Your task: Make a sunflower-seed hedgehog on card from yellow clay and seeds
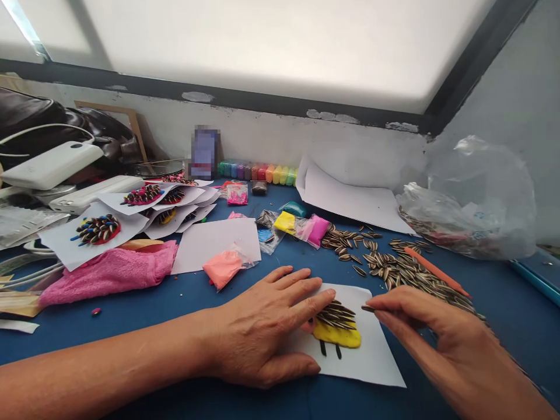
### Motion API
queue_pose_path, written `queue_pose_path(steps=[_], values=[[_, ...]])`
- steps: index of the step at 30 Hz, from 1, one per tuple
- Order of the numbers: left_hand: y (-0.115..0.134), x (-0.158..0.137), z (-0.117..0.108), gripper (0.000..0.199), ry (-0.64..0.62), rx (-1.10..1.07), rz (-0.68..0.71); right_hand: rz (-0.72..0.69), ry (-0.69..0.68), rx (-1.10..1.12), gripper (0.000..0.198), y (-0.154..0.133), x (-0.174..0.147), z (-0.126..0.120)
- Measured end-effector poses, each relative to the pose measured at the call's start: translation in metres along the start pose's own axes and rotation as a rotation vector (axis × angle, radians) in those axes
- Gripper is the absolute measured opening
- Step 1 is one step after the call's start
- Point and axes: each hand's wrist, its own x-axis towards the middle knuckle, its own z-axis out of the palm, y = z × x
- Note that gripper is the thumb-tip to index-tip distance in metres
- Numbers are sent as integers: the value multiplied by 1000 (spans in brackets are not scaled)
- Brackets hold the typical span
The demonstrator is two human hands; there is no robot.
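My left hand (280,326) lies flat with fingers spread over the left part of a white paper sheet (380,356). On the sheet is a flattened piece of yellow clay (339,335) with sunflower seeds (336,315) stuck along its upper part. Two dark seeds stand like legs under it, and a bit of orange clay shows by my left fingers. My right hand (441,344) pinches a single sunflower seed (368,308) between thumb and forefinger, just right of the clay, apart from it. The left edge of the clay shape is partly hidden by my left hand.
A heap of sunflower seeds (402,268) with an orange stick (437,271) lies behind my right hand. Packets of clay, such as a coral one (223,268), lie mid-table. A pink cloth (118,271), finished seed-and-clay sheets (96,233) and a plastic bag (476,204) stand around.
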Motion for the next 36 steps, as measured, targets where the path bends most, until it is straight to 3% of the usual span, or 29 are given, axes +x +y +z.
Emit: queue_pose_path(steps=[15,30,36], values=[[0,0,0,79,-17,-7,-12,-71,22,-12,19,5,-7,8],[2,1,-1,79,-54,18,-28,-72,-108,-58,14,8,-13,13],[1,0,-1,79,-33,10,-12,-143,-83,-86,9,10,-12,16]])
